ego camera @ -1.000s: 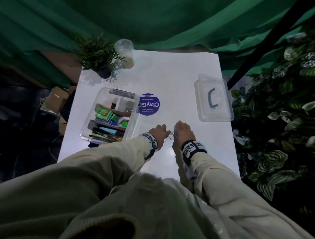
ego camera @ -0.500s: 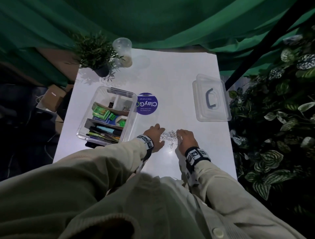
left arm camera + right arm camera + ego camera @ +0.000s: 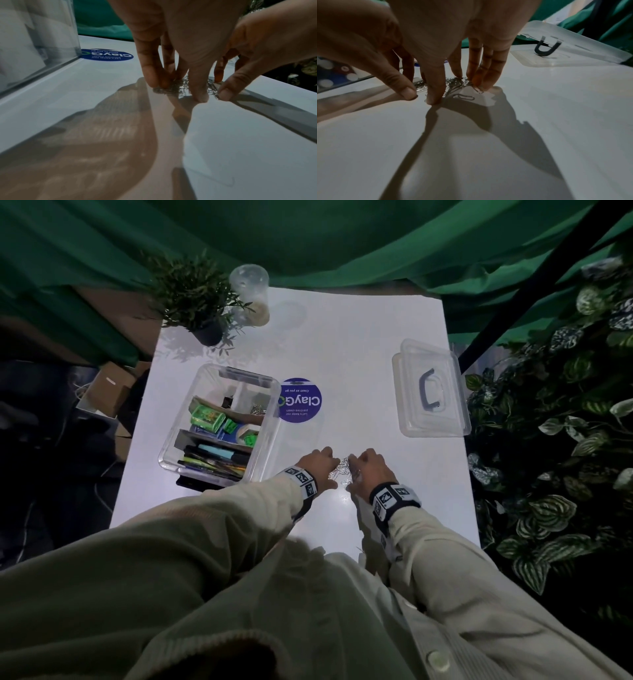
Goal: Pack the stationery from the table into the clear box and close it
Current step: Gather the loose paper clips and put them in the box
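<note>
Both hands down on the white bench (image 3: 376,364), corralling a loose heap of paper clips (image 3: 342,470) just right of the clear box (image 3: 267,419). Left hand (image 3: 317,462) and right hand (image 3: 368,465) face each other, fingers pointing down, tips on the surface around the heap; neither grip has closed on anything, fingers only bracketing it. To do this well I'd sweep the stragglers inward first, one clip (image 3: 464,96) lies apart, then scoop from beneath. Lid (image 3: 430,392) waits far right.

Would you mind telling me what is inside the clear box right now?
The clear box holds pens, green items and some paper clips; whatever lies beneath them is covered.
</note>
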`<act>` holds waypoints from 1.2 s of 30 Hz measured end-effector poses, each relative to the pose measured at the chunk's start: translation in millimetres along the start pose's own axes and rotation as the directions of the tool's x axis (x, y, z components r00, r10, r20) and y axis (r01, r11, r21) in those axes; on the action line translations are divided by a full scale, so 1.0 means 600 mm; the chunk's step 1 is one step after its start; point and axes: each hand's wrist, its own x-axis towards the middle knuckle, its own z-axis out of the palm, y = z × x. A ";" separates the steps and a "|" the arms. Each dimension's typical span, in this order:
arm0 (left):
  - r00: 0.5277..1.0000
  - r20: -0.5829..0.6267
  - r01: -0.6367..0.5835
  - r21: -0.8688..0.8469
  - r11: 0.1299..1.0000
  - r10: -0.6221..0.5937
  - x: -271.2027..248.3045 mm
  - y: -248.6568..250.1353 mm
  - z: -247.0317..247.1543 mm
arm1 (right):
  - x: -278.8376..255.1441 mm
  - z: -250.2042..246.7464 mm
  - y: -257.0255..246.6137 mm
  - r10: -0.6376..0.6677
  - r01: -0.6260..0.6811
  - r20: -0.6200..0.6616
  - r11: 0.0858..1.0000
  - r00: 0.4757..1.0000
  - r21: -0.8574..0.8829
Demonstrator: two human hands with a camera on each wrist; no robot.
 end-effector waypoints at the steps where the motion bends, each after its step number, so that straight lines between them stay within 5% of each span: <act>1: 1.000 0.014 -0.001 0.001 1.000 0.001 0.000 0.001 -0.001 | 0.004 -0.002 0.001 -0.011 0.011 0.023 1.000 1.000 -0.010; 22: 0.999 -0.019 0.027 0.013 1.000 -0.027 0.009 0.009 -0.015 | -0.005 -0.005 -0.014 -0.039 0.040 -0.066 0.999 0.997 0.016; 31: 0.969 -0.211 0.082 -0.231 0.969 -0.132 -0.013 -0.009 -0.067 | -0.009 -0.057 -0.025 0.090 -0.032 -0.147 0.934 0.985 0.357; 36: 0.908 -0.399 -0.005 -0.310 0.951 -0.125 -0.051 -0.030 -0.122 | 0.011 -0.115 -0.046 0.062 0.026 -0.236 0.935 0.970 0.353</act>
